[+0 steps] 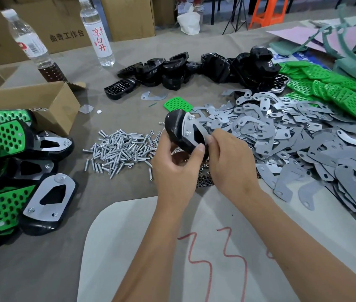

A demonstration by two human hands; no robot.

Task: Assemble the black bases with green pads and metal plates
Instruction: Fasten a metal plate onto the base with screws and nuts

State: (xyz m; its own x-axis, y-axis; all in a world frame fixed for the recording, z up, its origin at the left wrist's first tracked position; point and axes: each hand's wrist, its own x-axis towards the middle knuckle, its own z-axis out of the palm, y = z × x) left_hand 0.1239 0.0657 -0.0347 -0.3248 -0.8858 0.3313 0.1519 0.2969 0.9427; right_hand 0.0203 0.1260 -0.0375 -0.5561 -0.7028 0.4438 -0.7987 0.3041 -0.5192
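Observation:
My left hand (177, 162) grips a black base (176, 129) tilted above the table, thumb on its lower edge. A metal plate (191, 125) with two screws lies on the base. My right hand (229, 158) pinches the plate's near end with curled fingers. Loose metal plates (292, 136) spread in a heap to the right. Green pads (334, 90) pile at the far right, and one single green pad (178, 103) lies just beyond the held base. Bare black bases (194, 68) are heaped at the back. Screws (120, 149) lie in a pile left of my hands.
Finished assemblies (18, 171) stack at the left edge beside an open cardboard box (48, 101). Two bottles (97, 31) stand at the back left. Small nuts (205, 179) lie under my hands. A white sheet (129, 247) with red marks lies on the near table.

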